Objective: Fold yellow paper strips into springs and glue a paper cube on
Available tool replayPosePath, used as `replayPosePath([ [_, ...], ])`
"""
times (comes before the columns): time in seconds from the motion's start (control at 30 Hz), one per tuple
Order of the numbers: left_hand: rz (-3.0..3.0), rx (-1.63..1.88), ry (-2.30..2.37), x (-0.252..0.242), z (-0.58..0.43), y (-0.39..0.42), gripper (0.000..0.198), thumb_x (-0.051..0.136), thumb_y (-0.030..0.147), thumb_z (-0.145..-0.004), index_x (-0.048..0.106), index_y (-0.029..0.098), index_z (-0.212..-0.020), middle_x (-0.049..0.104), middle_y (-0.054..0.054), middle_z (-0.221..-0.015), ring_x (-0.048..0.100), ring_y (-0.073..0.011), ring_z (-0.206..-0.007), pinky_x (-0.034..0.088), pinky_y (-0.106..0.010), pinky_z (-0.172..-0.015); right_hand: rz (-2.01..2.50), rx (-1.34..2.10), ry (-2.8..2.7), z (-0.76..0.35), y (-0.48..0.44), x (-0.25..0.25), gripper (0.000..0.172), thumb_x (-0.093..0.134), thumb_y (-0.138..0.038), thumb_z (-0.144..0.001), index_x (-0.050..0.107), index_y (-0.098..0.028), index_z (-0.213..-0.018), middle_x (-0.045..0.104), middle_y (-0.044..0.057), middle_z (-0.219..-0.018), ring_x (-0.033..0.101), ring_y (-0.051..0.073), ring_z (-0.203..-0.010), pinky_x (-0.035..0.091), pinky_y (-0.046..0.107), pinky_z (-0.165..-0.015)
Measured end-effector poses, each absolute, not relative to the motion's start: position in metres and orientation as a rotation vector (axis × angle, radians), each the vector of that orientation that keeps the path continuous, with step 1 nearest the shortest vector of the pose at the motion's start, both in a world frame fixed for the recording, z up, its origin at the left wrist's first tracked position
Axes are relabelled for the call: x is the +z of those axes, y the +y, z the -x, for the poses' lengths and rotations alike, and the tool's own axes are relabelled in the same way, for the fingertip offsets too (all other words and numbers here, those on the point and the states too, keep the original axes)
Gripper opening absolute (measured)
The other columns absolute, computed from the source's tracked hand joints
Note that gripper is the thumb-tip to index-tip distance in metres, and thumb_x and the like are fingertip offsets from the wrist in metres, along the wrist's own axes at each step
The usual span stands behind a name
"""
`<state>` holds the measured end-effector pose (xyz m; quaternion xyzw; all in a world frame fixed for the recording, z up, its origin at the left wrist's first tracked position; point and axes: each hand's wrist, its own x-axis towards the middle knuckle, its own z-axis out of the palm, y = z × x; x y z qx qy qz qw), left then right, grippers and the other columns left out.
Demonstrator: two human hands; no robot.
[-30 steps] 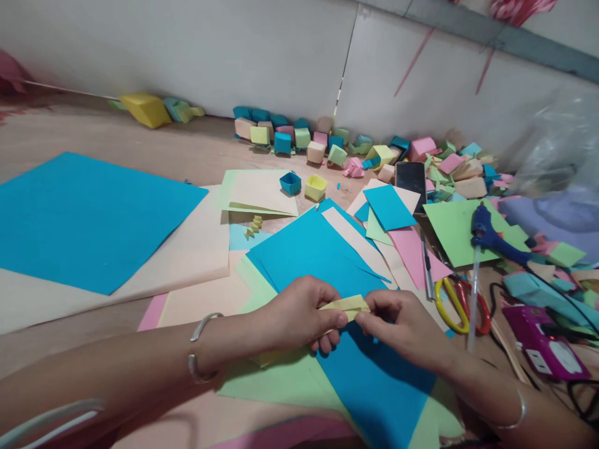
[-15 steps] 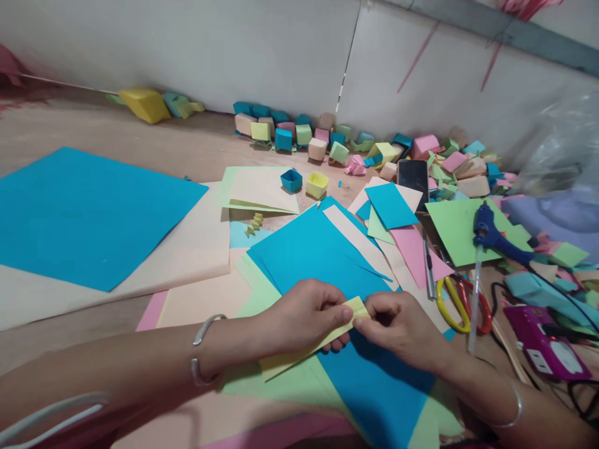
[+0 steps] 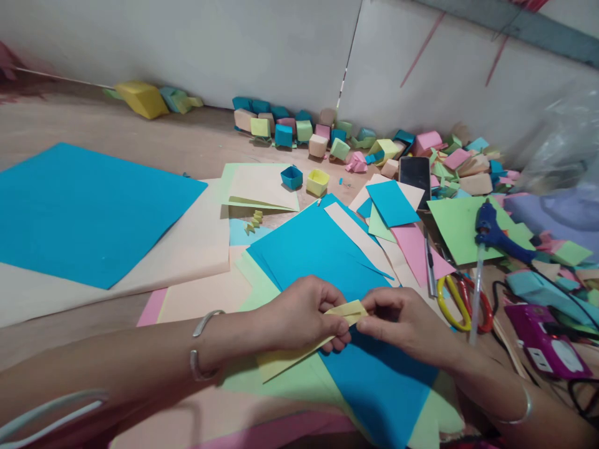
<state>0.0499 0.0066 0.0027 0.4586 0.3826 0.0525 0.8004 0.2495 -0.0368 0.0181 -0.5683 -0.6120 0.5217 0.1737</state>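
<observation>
A long strip of yellow paper (image 3: 294, 362) with a folded end runs between my two hands, above the blue sheets. My left hand (image 3: 311, 315) grips it near the middle, thumb on top and fingers curled beneath. The thumb and forefinger of my right hand (image 3: 397, 321) pinch the strip's right end, where a crease shows. Under the hands lie blue paper sheets (image 3: 299, 243), with light green paper (image 3: 299, 390) below them. A peach strip (image 3: 358, 240) rests on the blue.
Small blue (image 3: 292, 178) and yellow paper boxes (image 3: 317, 182) stand ahead. Folded paper blocks (image 3: 283, 135) line the wall. At right are scissors (image 3: 453, 302), a blue glue gun (image 3: 496, 234), a cutter (image 3: 430, 265), a phone (image 3: 414, 178) and a purple power strip (image 3: 545, 343). A large blue sheet (image 3: 93, 215) lies left.
My left thumb has slid back a little, so more of the strip's folded end shows. My right hand still pinches the end and has shifted very slightly right.
</observation>
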Motion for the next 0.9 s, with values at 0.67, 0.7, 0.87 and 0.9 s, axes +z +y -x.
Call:
replayPosePath([
  [0.67,-1.016,0.064,0.805,0.0061,-0.0524,0.0074,0.032,0.070,0.043,-0.073,0.060,0.012,-0.073,0.070,-0.007,-0.069,0.065,-0.0141,-0.057,0.052,-0.027,-0.057,1.658,1.412,-1.598,-0.2441,-0.0405,0.0141,0.025,0.058,-0.031,-0.082,0.056,-0.017,-0.062,0.056,-0.002,-0.057,0.047,0.009,-0.054,0.035,0.022,-0.051],
  [0.7,-1.020,0.063,0.794,0.0061,-0.0519,0.0083,0.032,0.070,0.042,-0.074,0.060,0.012,-0.074,0.070,-0.007,-0.069,0.065,-0.0138,-0.058,0.052,-0.026,-0.056,1.647,1.449,-1.574,-0.2442,-0.0398,0.0143,0.025,0.058,-0.031,-0.083,0.057,-0.017,-0.063,0.058,-0.002,-0.058,0.049,0.010,-0.054,0.037,0.022,-0.052],
  [0.87,-1.009,0.014,0.769,0.0089,-0.0526,0.0106,0.020,0.065,0.031,-0.078,0.062,0.011,-0.078,0.069,-0.006,-0.068,0.064,-0.0122,-0.056,0.051,-0.024,-0.055,1.613,1.544,-1.502,-0.2438,-0.0392,0.0129,0.026,0.058,-0.032,-0.084,0.056,-0.017,-0.063,0.057,-0.002,-0.056,0.048,0.010,-0.053,0.036,0.023,-0.051],
  [0.9,-0.999,0.005,0.776,0.0102,-0.0535,0.0104,0.018,0.065,0.029,-0.078,0.062,0.011,-0.077,0.069,-0.005,-0.067,0.064,-0.0120,-0.056,0.051,-0.024,-0.054,1.621,1.524,-1.502,-0.2434,-0.0400,0.0120,0.025,0.058,-0.032,-0.083,0.055,-0.017,-0.063,0.055,-0.003,-0.056,0.047,0.009,-0.053,0.035,0.022,-0.050],
])
